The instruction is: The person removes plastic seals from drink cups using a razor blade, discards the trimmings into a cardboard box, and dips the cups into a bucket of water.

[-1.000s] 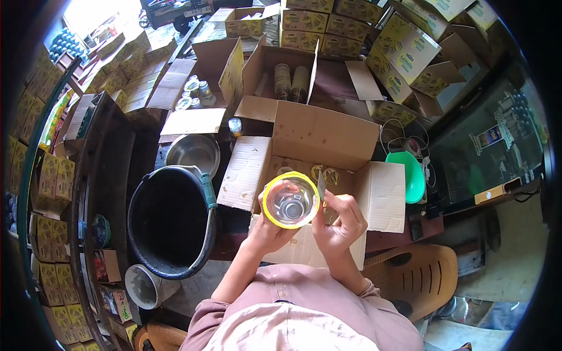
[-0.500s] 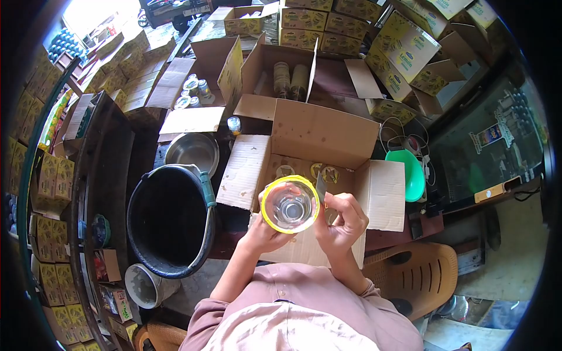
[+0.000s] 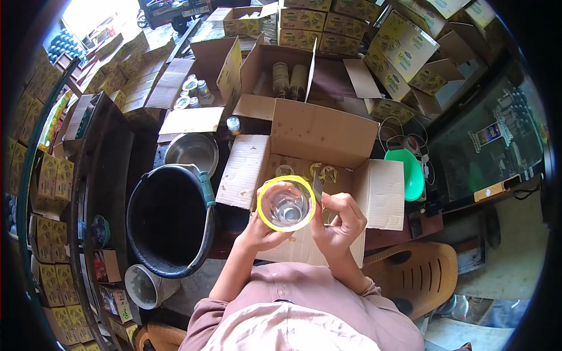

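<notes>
My left hand [image 3: 257, 236] is wrapped round a clear cup with a yellow rim [image 3: 286, 204]. The cup's open mouth faces up toward me, and its clear inside looks bare. Between the thumb and fingers of my right hand [image 3: 341, 223] is a thin, dark flat blade [image 3: 317, 187], held upright against the right side of the rim. Its lower end is hidden by my fingers. Both hands are above an open cardboard box [image 3: 325, 131]. Yellow ring-shaped pieces [image 3: 329, 174] lie on the box's bottom, partly behind the cup.
To the left stand a black bucket [image 3: 167, 222] and a metal bowl [image 3: 192, 153]. A green bowl [image 3: 405, 174] is right of the box. Behind are an open carton with stacked round items [image 3: 281, 80] and one with small jars [image 3: 190, 86]. A plastic chair [image 3: 410, 275] stands at lower right.
The cup has shifted slightly left and tilted a little in my left hand. My right hand and the blade have moved slightly left with it.
</notes>
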### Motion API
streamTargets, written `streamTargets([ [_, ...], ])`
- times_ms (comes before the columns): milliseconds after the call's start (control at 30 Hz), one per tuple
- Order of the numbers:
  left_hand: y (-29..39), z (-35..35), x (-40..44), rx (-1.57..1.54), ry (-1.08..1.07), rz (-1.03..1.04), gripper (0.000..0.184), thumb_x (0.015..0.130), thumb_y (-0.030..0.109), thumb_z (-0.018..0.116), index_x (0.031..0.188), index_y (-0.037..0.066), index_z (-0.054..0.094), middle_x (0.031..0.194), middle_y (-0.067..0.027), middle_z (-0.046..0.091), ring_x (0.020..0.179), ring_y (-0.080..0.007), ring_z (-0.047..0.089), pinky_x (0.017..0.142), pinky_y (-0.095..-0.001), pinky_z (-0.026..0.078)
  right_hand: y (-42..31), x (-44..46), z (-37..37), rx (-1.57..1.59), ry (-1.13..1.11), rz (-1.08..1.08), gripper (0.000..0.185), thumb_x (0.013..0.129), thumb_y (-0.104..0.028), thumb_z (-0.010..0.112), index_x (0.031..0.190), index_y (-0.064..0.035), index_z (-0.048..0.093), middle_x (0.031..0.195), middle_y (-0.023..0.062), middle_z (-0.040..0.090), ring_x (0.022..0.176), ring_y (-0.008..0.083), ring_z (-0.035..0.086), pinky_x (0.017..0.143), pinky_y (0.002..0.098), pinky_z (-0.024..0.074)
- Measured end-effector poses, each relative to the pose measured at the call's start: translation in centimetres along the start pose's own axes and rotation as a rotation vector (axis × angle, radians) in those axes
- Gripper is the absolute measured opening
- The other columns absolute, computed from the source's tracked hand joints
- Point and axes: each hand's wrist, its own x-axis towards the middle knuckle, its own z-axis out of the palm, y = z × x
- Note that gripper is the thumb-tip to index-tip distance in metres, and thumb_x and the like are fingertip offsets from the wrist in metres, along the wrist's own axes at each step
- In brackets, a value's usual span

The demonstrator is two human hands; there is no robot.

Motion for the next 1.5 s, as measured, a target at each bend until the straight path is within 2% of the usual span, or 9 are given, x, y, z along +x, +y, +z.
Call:
streamTargets([
  [133, 0.2, 0.6, 0.6, -0.202, 0.062, 0.008, 0.069, 0.069, -0.001, 0.063, 0.127, 0.002, 0.026, 0.115, -0.0127, 0.043, 0.106, -0.0200, 0.047, 0.091, -0.0318, 0.038, 0.2, -0.6, 0.1, 0.095, 0.024, 0.117, 0.016, 0.066, 0.006, 0.067, 0.079, 0.0004, 0.059, 0.068, 0.0051, 0.054, 0.058, 0.0095, 0.051, 0.049, 0.0189, 0.0388],
  [267, 0.5, 0.6, 0.8, -0.226, 0.058, 0.026, 0.068, 0.071, -0.003, 0.062, 0.128, 0.003, 0.025, 0.115, -0.0131, 0.042, 0.107, -0.0206, 0.047, 0.091, -0.0322, 0.038, -0.5, -0.4, 0.0, 0.091, 0.003, 0.075, 0.016, 0.066, 0.006, 0.067, 0.079, 0.0007, 0.059, 0.067, 0.0049, 0.054, 0.057, 0.0096, 0.051, 0.050, 0.0187, 0.0396],
  [533, 0.7, 0.9, 1.0, -0.197, 0.066, 0.034, 0.069, 0.071, -0.002, 0.064, 0.128, 0.003, 0.024, 0.114, -0.0141, 0.044, 0.106, -0.0220, 0.048, 0.091, -0.0333, 0.039, -1.0, -0.6, 0.1, 0.031, 0.000, 0.028, 0.016, 0.065, 0.004, 0.067, 0.078, 0.0007, 0.059, 0.066, 0.0057, 0.054, 0.055, 0.0103, 0.051, 0.046, 0.0203, 0.0374],
  [633, 0.6, 0.8, 0.9, -0.129, 0.046, 0.063, 0.069, 0.071, -0.001, 0.065, 0.127, 0.003, 0.025, 0.114, -0.0132, 0.045, 0.105, -0.0219, 0.049, 0.091, -0.0332, 0.039, -1.1, -0.4, 0.1, 0.024, 0.032, 0.025, 0.017, 0.064, 0.003, 0.067, 0.080, -0.0018, 0.063, 0.063, 0.0071, 0.057, 0.053, 0.0129, 0.056, 0.047, 0.0228, 0.0430],
  [733, 0.3, 0.6, 0.6, -0.067, 0.032, 0.047, 0.070, 0.070, 0.000, 0.066, 0.127, 0.003, 0.026, 0.114, -0.0125, 0.046, 0.105, -0.0217, 0.050, 0.091, -0.0328, 0.039, -0.9, -0.3, 0.1, 0.006, 0.035, -0.044, 0.015, 0.065, 0.003, 0.067, 0.078, 0.0008, 0.059, 0.066, 0.0068, 0.054, 0.055, 0.0125, 0.052, 0.044, 0.0206, 0.0367],
  [1000, 0.1, 0.0, 0.1, -0.040, -0.036, 0.022, 0.073, 0.064, -0.006, 0.066, 0.126, 0.004, 0.029, 0.117, -0.0118, 0.043, 0.108, -0.0202, 0.046, 0.092, -0.0337, 0.037, -0.6, 0.0, -0.1, -0.043, 0.023, -0.052, 0.018, 0.063, 0.004, 0.068, 0.079, -0.0001, 0.060, 0.066, 0.0066, 0.055, 0.054, 0.0126, 0.053, 0.044, 0.0210, 0.0374],
  [1333, 0.1, 0.3, -0.3, -0.370, -0.003, -0.225, 0.069, 0.075, 0.012, 0.062, 0.131, 0.001, 0.023, 0.121, -0.0114, 0.040, 0.113, -0.0196, 0.041, 0.098, -0.0332, 0.030, -0.5, 0.8, 0.2, -0.054, -0.013, -0.016, 0.018, 0.063, 0.006, 0.067, 0.080, 0.0000, 0.062, 0.065, 0.0067, 0.057, 0.054, 0.0111, 0.054, 0.046, 0.0215, 0.0390],
  [1367, 0.6, 0.7, -0.3, -0.424, 0.019, -0.341, 0.077, 0.072, 0.028, 0.063, 0.132, 0.001, 0.022, 0.127, -0.0122, 0.034, 0.123, -0.0225, 0.032, 0.103, -0.0368, 0.024, -0.4, 0.8, 0.3, -0.043, -0.008, -0.018, 0.018, 0.063, 0.006, 0.067, 0.079, 0.0000, 0.062, 0.066, 0.0068, 0.057, 0.055, 0.0111, 0.054, 0.046, 0.0214, 0.0391],
  [1500, 0.1, 1.0, -0.6, -0.529, 0.029, -0.399, 0.077, 0.073, 0.026, 0.062, 0.133, 0.001, 0.020, 0.129, -0.0121, 0.033, 0.124, -0.0229, 0.031, 0.104, -0.0368, 0.023, -0.4, 0.8, 0.2, -0.009, 0.001, 0.023, 0.016, 0.064, 0.005, 0.066, 0.079, 0.0004, 0.062, 0.067, 0.0071, 0.059, 0.055, 0.0108, 0.055, 0.046, 0.0209, 0.0394],
])
